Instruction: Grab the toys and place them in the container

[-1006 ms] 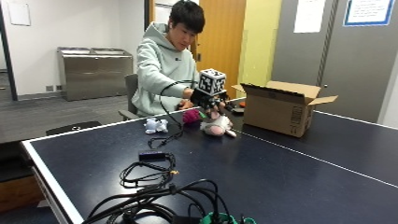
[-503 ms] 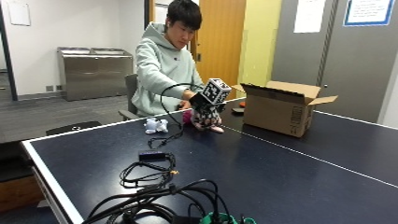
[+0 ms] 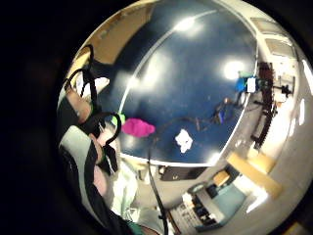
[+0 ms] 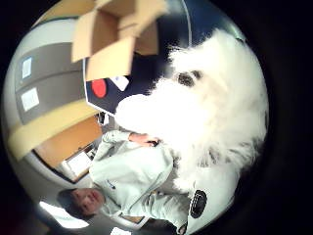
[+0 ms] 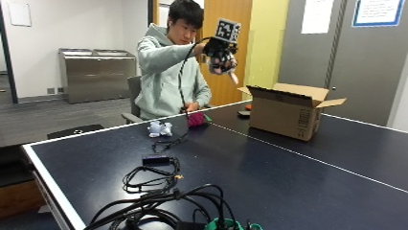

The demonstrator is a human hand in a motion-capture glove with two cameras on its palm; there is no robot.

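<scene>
My gloved right hand (image 5: pixel 219 50) is raised to head height, gripping a white fluffy plush toy (image 5: pixel 225 65) that hangs below the fingers. That plush (image 4: pixel 205 112) fills much of the thumb side palm view. The open cardboard box (image 5: pixel 290 112) stands on the table to the right of and below the hand, also seen as box (image 4: pixel 117 39). A pink toy (image 5: pixel 196 119) and a small white toy (image 5: pixel 159 128) lie on the dark blue table (image 5: pixel 267 177) in front of the person; the little finger side view shows the pink toy (image 3: pixel 138 127) and white toy (image 3: pixel 184 139).
Black cables (image 5: pixel 153 177) sprawl over the near left part of the table. A small red thing (image 5: pixel 247 107) and a dark thing (image 5: pixel 243 113) lie behind the box. A white centre line (image 5: pixel 300 155) runs across the table.
The right hand has risen from just above the table to head height and moved toward the box, carrying the white plush with it.
</scene>
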